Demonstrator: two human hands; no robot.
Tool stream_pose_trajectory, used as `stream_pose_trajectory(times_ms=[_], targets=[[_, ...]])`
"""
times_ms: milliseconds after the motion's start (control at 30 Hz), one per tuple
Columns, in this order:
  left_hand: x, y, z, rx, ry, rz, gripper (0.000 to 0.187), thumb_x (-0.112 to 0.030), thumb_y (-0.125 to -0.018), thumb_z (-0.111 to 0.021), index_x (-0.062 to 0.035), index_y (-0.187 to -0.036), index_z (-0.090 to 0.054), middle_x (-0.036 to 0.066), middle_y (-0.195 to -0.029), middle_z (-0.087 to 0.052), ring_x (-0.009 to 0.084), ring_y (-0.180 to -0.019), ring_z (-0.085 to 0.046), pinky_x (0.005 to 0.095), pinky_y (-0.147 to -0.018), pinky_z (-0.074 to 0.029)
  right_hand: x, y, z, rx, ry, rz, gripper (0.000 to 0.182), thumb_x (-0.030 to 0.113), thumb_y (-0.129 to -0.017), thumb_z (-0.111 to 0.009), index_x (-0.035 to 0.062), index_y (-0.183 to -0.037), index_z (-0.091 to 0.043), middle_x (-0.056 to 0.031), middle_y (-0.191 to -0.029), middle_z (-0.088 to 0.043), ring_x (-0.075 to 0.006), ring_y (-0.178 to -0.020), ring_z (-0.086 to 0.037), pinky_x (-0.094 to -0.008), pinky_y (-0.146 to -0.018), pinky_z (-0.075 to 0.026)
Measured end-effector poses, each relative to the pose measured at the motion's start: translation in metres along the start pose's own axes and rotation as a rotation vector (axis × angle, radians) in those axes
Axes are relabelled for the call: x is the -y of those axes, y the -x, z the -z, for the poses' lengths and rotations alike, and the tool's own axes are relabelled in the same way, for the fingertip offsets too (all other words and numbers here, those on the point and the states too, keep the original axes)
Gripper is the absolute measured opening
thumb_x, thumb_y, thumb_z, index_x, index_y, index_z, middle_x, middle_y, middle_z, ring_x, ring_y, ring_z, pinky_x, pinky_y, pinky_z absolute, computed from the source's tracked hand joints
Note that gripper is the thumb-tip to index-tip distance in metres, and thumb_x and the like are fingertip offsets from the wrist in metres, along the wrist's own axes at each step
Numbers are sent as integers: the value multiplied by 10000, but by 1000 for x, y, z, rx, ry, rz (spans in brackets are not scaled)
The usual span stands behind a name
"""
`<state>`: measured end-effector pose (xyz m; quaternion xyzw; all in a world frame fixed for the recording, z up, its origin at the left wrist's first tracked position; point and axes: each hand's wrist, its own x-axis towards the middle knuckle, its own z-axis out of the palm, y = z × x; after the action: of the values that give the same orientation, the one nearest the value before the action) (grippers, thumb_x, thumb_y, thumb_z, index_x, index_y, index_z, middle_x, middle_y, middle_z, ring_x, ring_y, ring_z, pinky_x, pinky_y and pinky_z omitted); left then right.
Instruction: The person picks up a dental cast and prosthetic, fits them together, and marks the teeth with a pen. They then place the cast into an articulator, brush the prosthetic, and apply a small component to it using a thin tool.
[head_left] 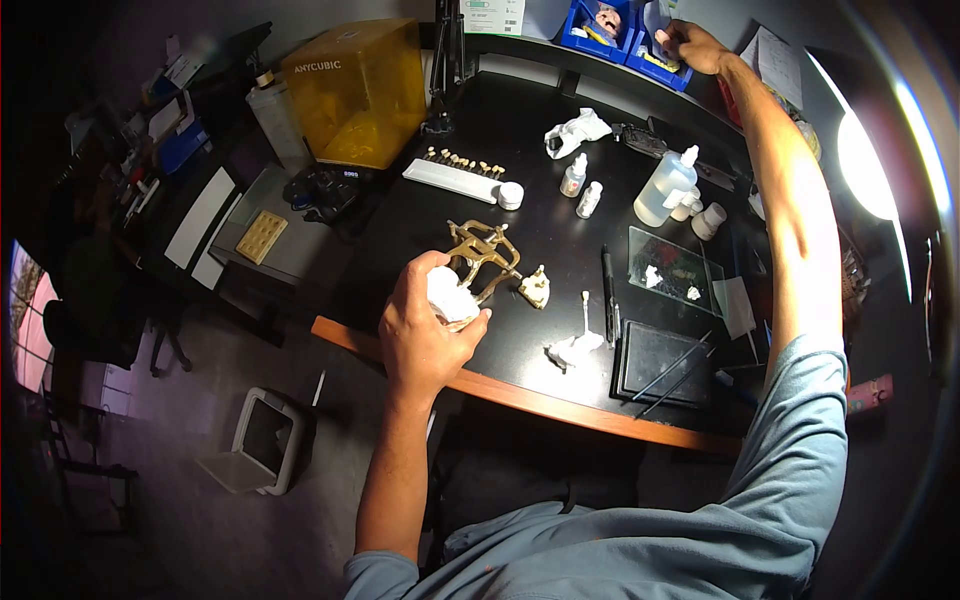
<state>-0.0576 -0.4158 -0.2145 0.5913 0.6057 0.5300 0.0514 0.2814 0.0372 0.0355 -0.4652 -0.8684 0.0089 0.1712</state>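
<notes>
My left hand (425, 335) is wrapped round a white plaster model (452, 298) near the table's front edge. Just beyond it stands a brass-coloured metal frame (483, 248), close to the model; whether they touch is unclear. A small cream-coloured cast (535, 287) lies to the right of the frame. At the top right, my right hand (694, 48) reaches to a blue bin (660, 72), its fingers closed at a clear plastic bag (656, 18). The bin holds something yellow. What exactly the fingertips grip is too small to tell.
An amber box (355, 95) stands at the back left, near a white tray (452, 181) of tooth-shaped samples. Bottles (665, 187), a glass plate (675, 270), a black pad (662, 365) with thin tools and a crumpled tissue (575, 350) occupy the right side.
</notes>
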Motion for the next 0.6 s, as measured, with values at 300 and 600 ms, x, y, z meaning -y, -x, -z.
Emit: stream_pose_trajectory(times_ms=[300,600], targets=[[-1,-1,0,-6,3,-6,765,-33,-615,-969,-88,-1263,-566,148,-1132,-697,328,-986,-727,430,-858,-594,9,1,-4,-80,110,0,479,485,-1073,-600,18,-1022,-694,-112,-882,-711,-220,-838,-659,-397,-818,-521],[1,-1,-1,-3,5,-8,764,-27,-615,-965,-89,-1262,-564,149,-1128,-698,327,-997,-729,429,-858,-597,28,10,16,144,-135,-170,345,172,-1039,-523,-34,-1268,-677,-161,-1266,-701,-249,-1218,-623,-364,-1111,-431]])
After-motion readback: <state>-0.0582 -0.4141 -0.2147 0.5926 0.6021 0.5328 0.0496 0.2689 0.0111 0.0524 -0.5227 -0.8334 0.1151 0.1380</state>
